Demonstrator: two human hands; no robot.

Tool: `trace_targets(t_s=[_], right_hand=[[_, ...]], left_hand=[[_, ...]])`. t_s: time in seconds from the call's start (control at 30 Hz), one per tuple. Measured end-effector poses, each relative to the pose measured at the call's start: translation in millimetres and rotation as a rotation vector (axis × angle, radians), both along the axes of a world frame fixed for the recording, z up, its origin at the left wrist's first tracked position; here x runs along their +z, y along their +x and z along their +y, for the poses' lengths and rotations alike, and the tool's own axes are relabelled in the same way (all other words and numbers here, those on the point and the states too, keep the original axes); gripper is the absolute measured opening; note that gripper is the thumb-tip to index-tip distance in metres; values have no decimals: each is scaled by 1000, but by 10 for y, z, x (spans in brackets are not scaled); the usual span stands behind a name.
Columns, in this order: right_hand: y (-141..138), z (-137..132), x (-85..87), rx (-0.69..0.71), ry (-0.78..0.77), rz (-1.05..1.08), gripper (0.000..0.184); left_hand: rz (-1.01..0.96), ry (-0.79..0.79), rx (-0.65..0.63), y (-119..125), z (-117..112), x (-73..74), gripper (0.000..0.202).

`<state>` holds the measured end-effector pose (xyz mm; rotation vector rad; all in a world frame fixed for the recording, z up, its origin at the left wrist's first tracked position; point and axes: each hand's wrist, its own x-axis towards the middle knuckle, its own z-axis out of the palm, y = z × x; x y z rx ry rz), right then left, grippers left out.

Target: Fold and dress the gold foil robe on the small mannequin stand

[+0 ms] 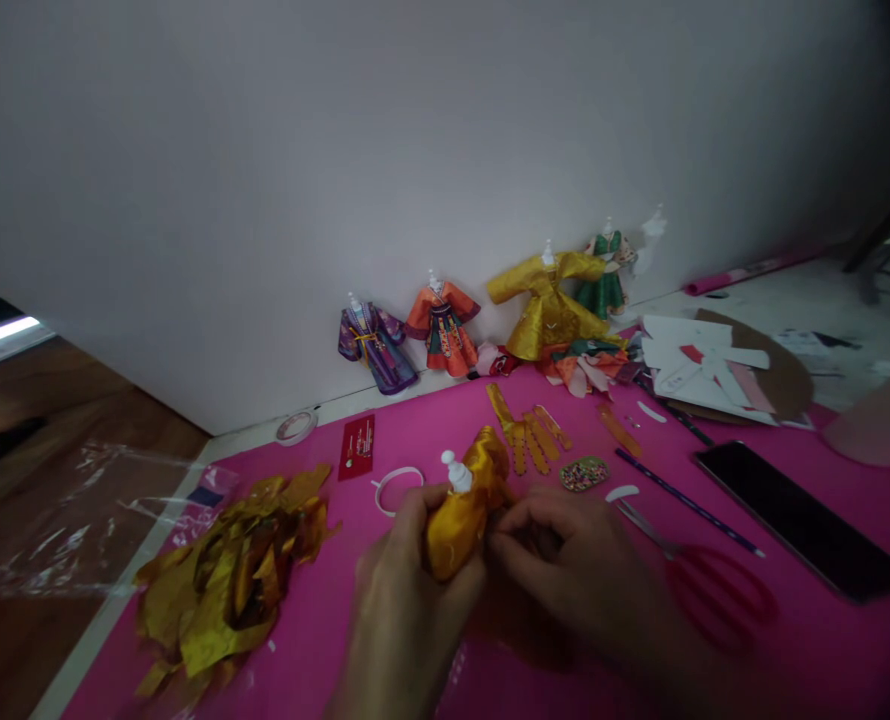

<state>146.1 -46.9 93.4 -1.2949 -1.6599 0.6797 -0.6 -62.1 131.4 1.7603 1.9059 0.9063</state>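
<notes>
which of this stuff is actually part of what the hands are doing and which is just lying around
In use: left hand and right hand, both on the gold mini mannequin; probably the gold strips just beyond it.
Lying about: gold scraps, scissors, pencil, phone, red card, finished dresses by the wall.

Red scissors (715, 588), black phone (801, 520), gold scraps pile (220, 580).

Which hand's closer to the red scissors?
Right. The right hand sits just left of the red scissors; the left hand is farther left, gripping the gold-robed figure.
</notes>
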Motion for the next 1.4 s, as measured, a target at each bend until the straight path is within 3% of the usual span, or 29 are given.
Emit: trace_targets(t_s=[0.37, 0.73, 1.4], right_hand=[[-40, -2, 1, -49, 15, -12, 13], [-12, 2, 25, 5, -62, -8, 15], [-15, -23, 29, -13, 37, 3, 15]], left_hand=[[3, 10, 11, -1, 3, -9, 28], [-34, 20, 31, 45, -27, 33, 28], [-12, 1, 27, 66, -20, 70, 29]])
